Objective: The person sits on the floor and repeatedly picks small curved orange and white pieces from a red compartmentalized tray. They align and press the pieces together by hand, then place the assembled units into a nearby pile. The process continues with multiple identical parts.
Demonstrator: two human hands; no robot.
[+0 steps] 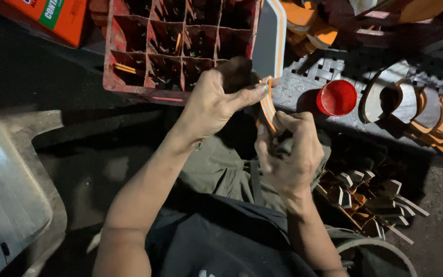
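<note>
Overhead, looking down past the person's lap. Left hand (216, 100) raised, fingers curled, thumb and forefinger pinching the upper end of a curved strip (267, 105) with orange and pale stripes. Right hand (289, 151) below it, clenched into a fist around the strip's lower end; whether it also grips a small tool, cannot tell, the fist hides it. The strip sits between both hands, held in the air above the knees, just in front of the near edge of a grey perforated tray (314, 77).

Behind the left hand: a red plastic crate (180, 46) with square compartments, scraps of orange visible in several cells. A long grey panel (268, 36) with an orange stripe leans against the crate's right side.

On the tray: a round red lid (337, 97), lying flat, near the right hand but apart from it. To its right, a row of curved pieces (426, 115), grey and orange, overlapping one another along the tray's edge.

Low right, beside the knee: a heap of small folded offcuts (370, 197), brown and pale, on the dark ground.

Upper left corner: an orange box (52, 18). Far left: a bent grey metal sheet (11, 190). Lighting dim; shadows deep.
</note>
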